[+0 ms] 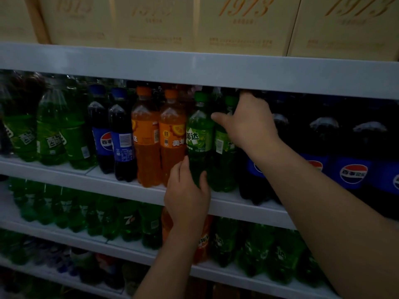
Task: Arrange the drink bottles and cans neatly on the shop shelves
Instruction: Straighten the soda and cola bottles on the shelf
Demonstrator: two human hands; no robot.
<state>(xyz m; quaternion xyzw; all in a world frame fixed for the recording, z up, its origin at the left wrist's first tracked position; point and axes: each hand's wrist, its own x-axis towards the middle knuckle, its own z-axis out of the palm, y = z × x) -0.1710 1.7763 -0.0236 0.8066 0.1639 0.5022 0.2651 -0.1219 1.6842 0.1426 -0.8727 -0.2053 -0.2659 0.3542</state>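
Two hands work at the shelf. The left hand clamps thumb and fingers round the lower body of the green bottle, which stands upright at the front edge, probably to steady it or turn its label outward. The right hand reaches past the second bottle, just right of the green bottle. Its fingers are hidden, so its grip cannot be told. Orange bottles touch the green bottle's left.

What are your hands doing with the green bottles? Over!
Left hand grips front green bottle near its base. Right hand up by second green bottle, grip unclear. Orange bottles close alongside left, big cola bottles right.
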